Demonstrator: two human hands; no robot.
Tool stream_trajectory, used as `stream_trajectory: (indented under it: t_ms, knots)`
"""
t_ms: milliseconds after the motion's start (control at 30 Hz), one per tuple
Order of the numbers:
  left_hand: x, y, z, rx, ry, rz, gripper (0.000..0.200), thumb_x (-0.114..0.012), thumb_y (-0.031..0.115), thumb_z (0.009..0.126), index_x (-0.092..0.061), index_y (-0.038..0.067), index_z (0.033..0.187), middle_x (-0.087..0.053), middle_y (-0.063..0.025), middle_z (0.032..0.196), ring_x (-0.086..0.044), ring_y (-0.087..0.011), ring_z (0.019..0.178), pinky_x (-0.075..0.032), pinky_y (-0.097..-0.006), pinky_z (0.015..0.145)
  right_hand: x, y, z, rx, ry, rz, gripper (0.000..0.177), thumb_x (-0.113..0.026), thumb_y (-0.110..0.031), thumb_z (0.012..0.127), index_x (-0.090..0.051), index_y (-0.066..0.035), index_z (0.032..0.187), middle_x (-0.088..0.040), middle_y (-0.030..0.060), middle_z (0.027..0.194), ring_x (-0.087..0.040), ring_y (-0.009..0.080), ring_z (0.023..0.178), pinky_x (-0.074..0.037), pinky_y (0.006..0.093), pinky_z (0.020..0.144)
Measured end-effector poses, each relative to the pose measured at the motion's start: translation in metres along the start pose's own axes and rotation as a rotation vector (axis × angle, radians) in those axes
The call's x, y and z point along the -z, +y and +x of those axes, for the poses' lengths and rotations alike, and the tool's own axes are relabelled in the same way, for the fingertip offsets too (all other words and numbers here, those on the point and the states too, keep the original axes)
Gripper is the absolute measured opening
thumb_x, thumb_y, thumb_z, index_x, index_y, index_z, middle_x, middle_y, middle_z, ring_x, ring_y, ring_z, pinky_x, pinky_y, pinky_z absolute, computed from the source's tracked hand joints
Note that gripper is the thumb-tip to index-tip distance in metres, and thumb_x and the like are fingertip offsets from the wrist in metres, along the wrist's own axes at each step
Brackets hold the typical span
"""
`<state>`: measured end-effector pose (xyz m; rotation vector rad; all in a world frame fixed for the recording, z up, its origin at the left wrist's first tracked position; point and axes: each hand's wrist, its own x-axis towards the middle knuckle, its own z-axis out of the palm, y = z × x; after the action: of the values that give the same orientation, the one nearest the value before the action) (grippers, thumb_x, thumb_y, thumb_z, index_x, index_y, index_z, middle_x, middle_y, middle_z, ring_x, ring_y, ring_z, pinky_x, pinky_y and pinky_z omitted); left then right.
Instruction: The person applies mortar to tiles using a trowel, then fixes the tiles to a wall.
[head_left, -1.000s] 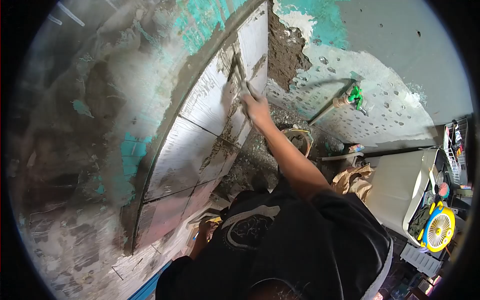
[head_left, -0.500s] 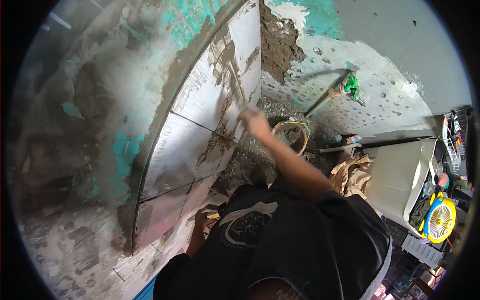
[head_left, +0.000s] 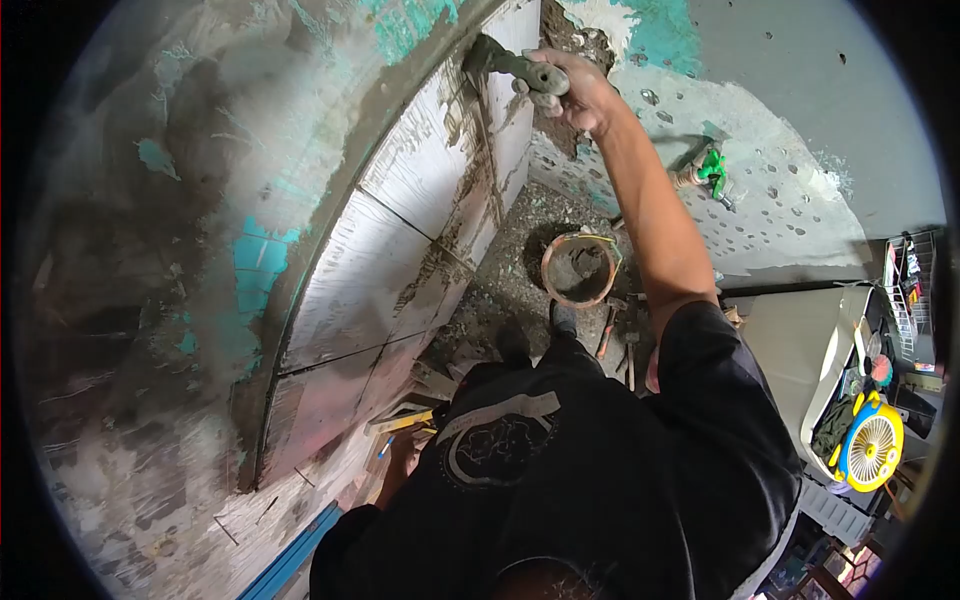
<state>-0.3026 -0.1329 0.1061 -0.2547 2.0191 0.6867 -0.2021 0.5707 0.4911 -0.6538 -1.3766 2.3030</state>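
My right hand [head_left: 578,88] is raised to the upper end of the tiled wall, closed round the handle of a mortar-caked paint brush [head_left: 510,68]. The dark head of the brush lies against the upper edge of the white tiles [head_left: 410,140], whose joints and faces carry grey-brown smears. My left hand [head_left: 402,450] is low by the wall, beside a yellow-edged bar [head_left: 405,420]; its fingers are mostly hidden behind my shirt. Below on the floor stands a round bucket [head_left: 548,280] holding grey mix.
A green-handled tap [head_left: 712,172] juts from the pitted wall at right. Hand tools, one with a red handle [head_left: 606,332], lie by my feet. A pale appliance [head_left: 790,350] and a yellow-blue fan [head_left: 872,447] stand at right. Rubble covers the corner floor.
My right hand has moved from the middle of the tiles up to their far upper edge, and the brush shows clearly. The bucket and tools are less covered by my arm.
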Motion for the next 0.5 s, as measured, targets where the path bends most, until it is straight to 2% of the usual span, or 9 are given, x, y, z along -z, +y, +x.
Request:
stream_trajectory:
  t_ms: [100,133,167,200,267,300,333,400,500]
  knots:
    - [-0.007,0.008,-0.014,0.05,-0.002,0.011,0.027,-0.042,0.009,0.078,-0.058,0.012,0.1,-0.06,-0.0051,0.073,-0.048,-0.0121,0.043,-0.035,-0.0231,0.034,-0.014,0.013,-0.036,0.029,0.075,-0.084,0.033,-0.041,-0.022,0.086,-0.045,0.002,0.108,-0.055,0.008,0.069,-0.046,0.0092,0.045,-0.033,0.0172,0.032]
    - [-0.005,0.028,-0.024,0.065,-0.012,0.104,0.027,-0.043,0.01,0.078,-0.059,0.012,0.099,-0.06,-0.005,0.073,-0.047,-0.0116,0.042,-0.034,-0.0224,0.033,-0.012,0.028,-0.043,0.041,0.141,-0.128,0.041,-0.04,-0.019,0.085,-0.038,-0.002,0.123,-0.056,0.008,0.07,-0.047,0.01,0.046,-0.035,0.0172,0.033]
    - [-0.008,0.04,-0.034,0.082,-0.023,0.195,0.026,-0.043,0.01,0.078,-0.06,0.012,0.098,-0.06,-0.0049,0.073,-0.046,-0.0111,0.041,-0.033,-0.0217,0.033,0.002,0.052,-0.037,0.033,0.189,-0.153,0.041,-0.041,-0.019,0.084,-0.041,-0.004,0.122,-0.057,0.0076,0.069,-0.048,0.0106,0.047,-0.036,0.019,0.034]
    - [-0.007,0.041,-0.029,-0.087,-0.129,-0.022,0.025,-0.044,0.012,0.077,-0.063,0.013,0.093,-0.059,-0.0051,0.072,-0.044,-0.0097,0.04,-0.032,-0.0198,0.032,0.021,0.085,-0.028,0.024,0.235,-0.181,0.041,-0.043,-0.02,0.083,-0.043,-0.006,0.122,-0.057,0.0072,0.068,-0.049,0.0112,0.047,-0.037,0.0209,0.036]
    - [-0.012,0.049,-0.041,-0.22,-0.016,-0.048,0.026,-0.049,0.009,0.077,-0.057,0.011,0.101,-0.059,-0.007,0.074,-0.045,-0.0102,0.039,-0.031,-0.0196,0.031,0.042,0.129,-0.009,0.05,0.364,-0.302,0.041,-0.046,-0.021,0.081,-0.047,-0.008,0.121,-0.057,0.0067,0.066,-0.05,0.0121,0.049,-0.039,0.024,0.041]
    - [-0.015,0.046,-0.043,-0.161,0.018,-0.298,0.028,-0.05,0.007,0.076,-0.054,0.009,0.104,-0.059,-0.0079,0.075,-0.046,-0.0104,0.04,-0.03,-0.0195,0.031,0.044,0.147,-0.002,0.082,0.448,-0.39,0.042,-0.047,-0.022,0.081,-0.048,-0.008,0.12,-0.057,0.0066,0.066,-0.05,0.0124,0.049,-0.04,0.0251,0.043]
    - [-0.012,0.042,-0.046,-0.15,0.013,-0.293,0.03,-0.051,0.006,0.076,-0.052,0.008,0.106,-0.059,-0.0086,0.077,-0.047,-0.0108,0.04,-0.031,-0.0197,0.031,0.046,0.162,0.007,0.118,0.529,-0.48,0.042,-0.049,-0.023,0.08,-0.049,-0.008,0.119,-0.058,0.0064,0.066,-0.05,0.0127,0.049,-0.04,0.0263,0.045]
    - [-0.006,0.039,-0.057,-0.074,0.056,-0.277,0.031,-0.052,0.005,0.076,-0.05,0.006,0.107,-0.06,-0.0097,0.079,-0.048,-0.0121,0.041,-0.034,-0.0203,0.033,0.044,0.176,0.022,0.136,0.535,-0.48,0.041,-0.052,-0.022,0.079,-0.051,-0.007,0.117,-0.057,0.0067,0.065,-0.049,0.013,0.049,-0.04,0.0271,0.048]
    - [-0.019,0.009,-0.08,-0.165,0.127,-0.294,0.036,-0.048,0.004,0.076,-0.048,0.005,0.112,-0.06,-0.0102,0.079,-0.052,-0.0123,0.05,-0.04,-0.0232,0.038,0.023,0.201,0.031,0.216,0.455,-0.501,0.036,-0.055,-0.021,0.077,-0.055,-0.003,0.109,-0.054,0.0054,0.062,-0.045,0.0105,0.049,-0.037,0.0265,0.047]
